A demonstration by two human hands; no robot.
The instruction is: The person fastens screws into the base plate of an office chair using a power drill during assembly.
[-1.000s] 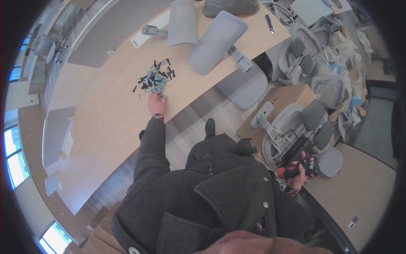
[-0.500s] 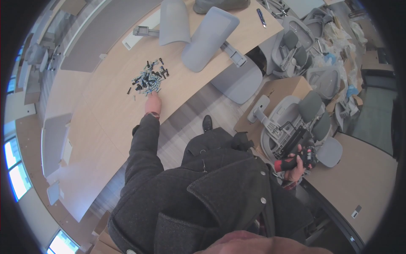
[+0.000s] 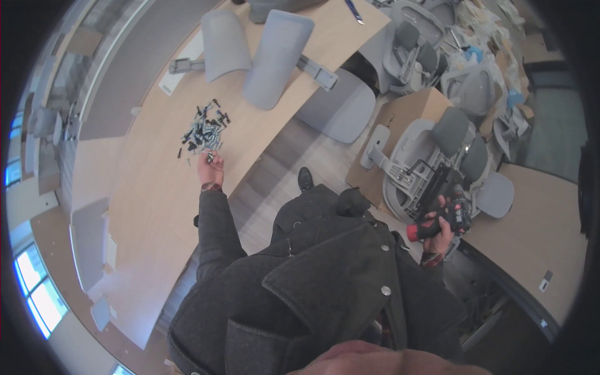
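Note:
A loose pile of black and silver screws (image 3: 205,131) lies on the light wood table (image 3: 147,194). My left hand (image 3: 210,171) is at the near edge of that pile. Its fingers are curled around a few small screws (image 3: 211,156), whose exact number I cannot make out. Off to the right, my right hand (image 3: 442,236) grips a black and red cordless drill (image 3: 461,215) by its handle. The drill is held close to a grey chair frame (image 3: 400,178) with exposed metal parts.
Two grey curved panels with brackets, one (image 3: 225,50) beside the other (image 3: 278,62), rest on the table. A blue cutter (image 3: 354,10) lies near its far corner. A cardboard box (image 3: 406,103), stacked chair parts and plastic wrapping (image 3: 494,37) crowd the right side.
My left hand has drawn back slightly from the pile and turned, with screws now showing in its fingers. The view has shifted; my right hand still holds the drill.

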